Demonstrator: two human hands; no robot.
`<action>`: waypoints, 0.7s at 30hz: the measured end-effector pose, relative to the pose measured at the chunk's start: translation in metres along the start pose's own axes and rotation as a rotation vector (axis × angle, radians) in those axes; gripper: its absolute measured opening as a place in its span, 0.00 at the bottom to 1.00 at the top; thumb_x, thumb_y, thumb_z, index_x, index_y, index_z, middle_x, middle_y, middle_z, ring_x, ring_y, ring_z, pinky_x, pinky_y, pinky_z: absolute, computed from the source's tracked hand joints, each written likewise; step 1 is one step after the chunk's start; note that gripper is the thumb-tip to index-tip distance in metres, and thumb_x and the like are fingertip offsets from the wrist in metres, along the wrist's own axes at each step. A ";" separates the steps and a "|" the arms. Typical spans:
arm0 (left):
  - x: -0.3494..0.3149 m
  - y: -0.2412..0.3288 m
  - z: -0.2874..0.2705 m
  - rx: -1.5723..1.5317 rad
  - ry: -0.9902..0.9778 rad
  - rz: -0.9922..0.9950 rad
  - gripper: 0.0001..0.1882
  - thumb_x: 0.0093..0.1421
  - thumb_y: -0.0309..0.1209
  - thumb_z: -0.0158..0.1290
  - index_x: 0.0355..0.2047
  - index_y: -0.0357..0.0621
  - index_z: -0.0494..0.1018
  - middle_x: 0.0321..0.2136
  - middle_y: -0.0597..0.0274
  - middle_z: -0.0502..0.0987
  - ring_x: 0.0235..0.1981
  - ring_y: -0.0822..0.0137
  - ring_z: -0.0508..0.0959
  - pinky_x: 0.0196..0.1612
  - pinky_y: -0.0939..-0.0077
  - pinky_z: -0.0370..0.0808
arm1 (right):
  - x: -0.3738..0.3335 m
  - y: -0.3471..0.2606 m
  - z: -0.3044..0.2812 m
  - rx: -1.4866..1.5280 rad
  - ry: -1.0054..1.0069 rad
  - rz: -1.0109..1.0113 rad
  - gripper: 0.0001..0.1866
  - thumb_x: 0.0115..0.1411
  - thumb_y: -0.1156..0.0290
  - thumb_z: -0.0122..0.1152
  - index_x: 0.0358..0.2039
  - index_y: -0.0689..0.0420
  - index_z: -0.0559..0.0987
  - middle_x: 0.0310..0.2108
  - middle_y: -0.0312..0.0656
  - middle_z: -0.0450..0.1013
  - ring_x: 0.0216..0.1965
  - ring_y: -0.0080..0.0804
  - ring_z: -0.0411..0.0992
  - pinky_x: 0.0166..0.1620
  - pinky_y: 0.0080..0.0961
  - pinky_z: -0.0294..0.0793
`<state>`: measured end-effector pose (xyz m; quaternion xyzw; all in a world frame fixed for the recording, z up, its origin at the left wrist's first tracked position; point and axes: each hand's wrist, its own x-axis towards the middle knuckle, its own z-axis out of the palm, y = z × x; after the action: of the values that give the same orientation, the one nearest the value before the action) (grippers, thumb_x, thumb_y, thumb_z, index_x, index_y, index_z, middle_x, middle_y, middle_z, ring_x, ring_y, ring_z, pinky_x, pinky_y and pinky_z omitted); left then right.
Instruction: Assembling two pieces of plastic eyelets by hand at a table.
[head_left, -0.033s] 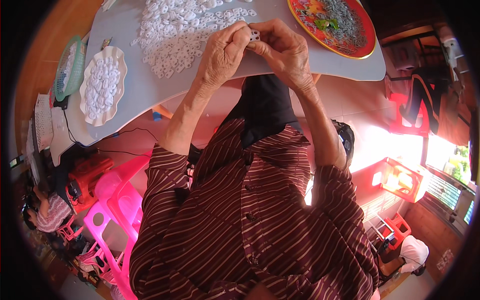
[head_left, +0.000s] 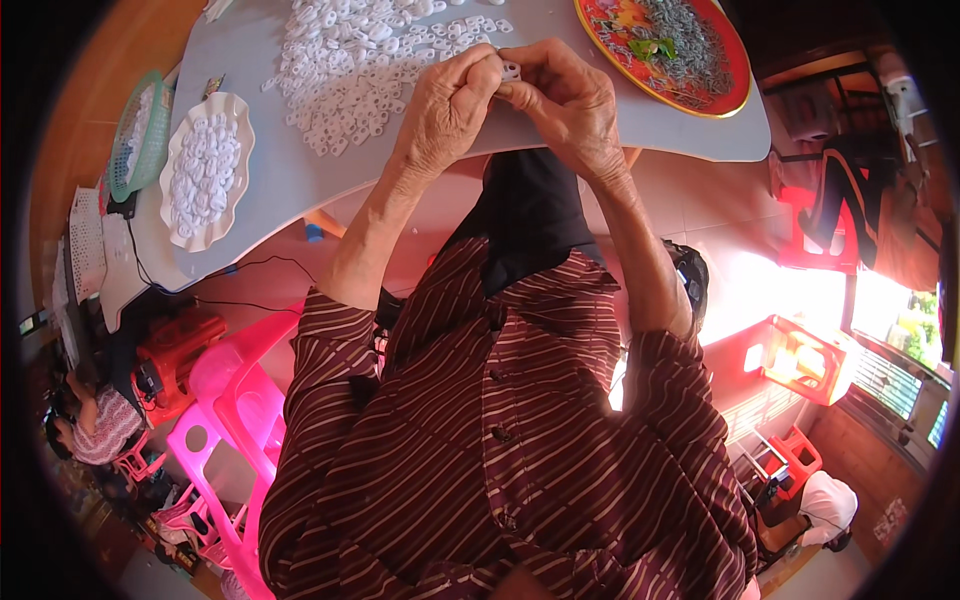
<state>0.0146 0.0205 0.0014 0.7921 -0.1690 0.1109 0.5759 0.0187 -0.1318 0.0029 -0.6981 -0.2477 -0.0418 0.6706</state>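
Over the table's near edge, my left hand [head_left: 447, 108] and my right hand [head_left: 568, 105] meet with fingers closed. Between the fingertips sits a small white plastic piece with holes [head_left: 511, 71]. My right thumb and forefinger pinch it from one side, while the curled left fingers press at its other side and cover part of it. Whether a smaller part is in my left fingers cannot be made out. Similar white pieces [head_left: 340, 110] lie in a loose heap left of my hands. To the right is a red round tray [head_left: 745, 75] of small grey metal parts [head_left: 690, 60].
On the grey table [head_left: 290, 185], a scalloped white dish [head_left: 243, 160] of white pieces stands at left, beside a green basket [head_left: 150, 165]. A pink plastic chair [head_left: 255, 400] and a thin cable [head_left: 270, 260] are below left. Other people [head_left: 105, 420] sit at the lower sides.
The small white piece between my fingertips has turned slightly, so its holes show differently. My hands and arms have otherwise kept their place.
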 end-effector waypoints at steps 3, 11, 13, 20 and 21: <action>0.000 0.005 0.002 -0.026 -0.007 -0.043 0.11 0.61 0.32 0.42 0.27 0.36 0.64 0.16 0.56 0.63 0.19 0.70 0.62 0.25 0.73 0.66 | 0.000 -0.006 -0.002 -0.058 -0.022 -0.029 0.09 0.54 0.78 0.60 0.36 0.65 0.73 0.25 0.42 0.76 0.30 0.21 0.75 0.34 0.17 0.74; 0.002 0.005 -0.002 -0.014 -0.067 -0.079 0.13 0.61 0.33 0.40 0.25 0.36 0.63 0.16 0.56 0.63 0.19 0.71 0.63 0.26 0.74 0.66 | -0.001 0.000 -0.003 -0.108 0.014 -0.025 0.08 0.54 0.76 0.61 0.34 0.64 0.73 0.23 0.41 0.76 0.28 0.20 0.75 0.32 0.17 0.72; 0.003 0.006 -0.003 -0.061 -0.141 -0.062 0.14 0.61 0.35 0.40 0.24 0.36 0.64 0.15 0.58 0.63 0.18 0.72 0.64 0.25 0.74 0.66 | -0.001 0.002 -0.004 -0.143 0.021 -0.030 0.08 0.54 0.75 0.61 0.33 0.63 0.74 0.23 0.41 0.76 0.27 0.20 0.75 0.31 0.16 0.72; 0.001 0.007 0.000 -0.130 -0.099 -0.119 0.15 0.62 0.36 0.40 0.25 0.38 0.65 0.14 0.63 0.64 0.18 0.74 0.64 0.23 0.76 0.64 | 0.000 -0.005 -0.004 0.076 0.005 0.043 0.07 0.57 0.74 0.59 0.35 0.64 0.75 0.23 0.39 0.76 0.26 0.17 0.71 0.30 0.14 0.69; -0.001 0.007 0.003 -0.111 -0.036 -0.078 0.14 0.63 0.35 0.41 0.26 0.38 0.65 0.14 0.64 0.63 0.18 0.75 0.63 0.23 0.77 0.64 | 0.002 -0.008 -0.004 0.092 0.001 0.058 0.07 0.57 0.74 0.58 0.35 0.64 0.75 0.23 0.39 0.76 0.26 0.17 0.70 0.30 0.14 0.69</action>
<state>0.0107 0.0157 0.0065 0.7667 -0.1544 0.0646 0.6198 0.0185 -0.1352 0.0111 -0.6734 -0.2287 -0.0115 0.7029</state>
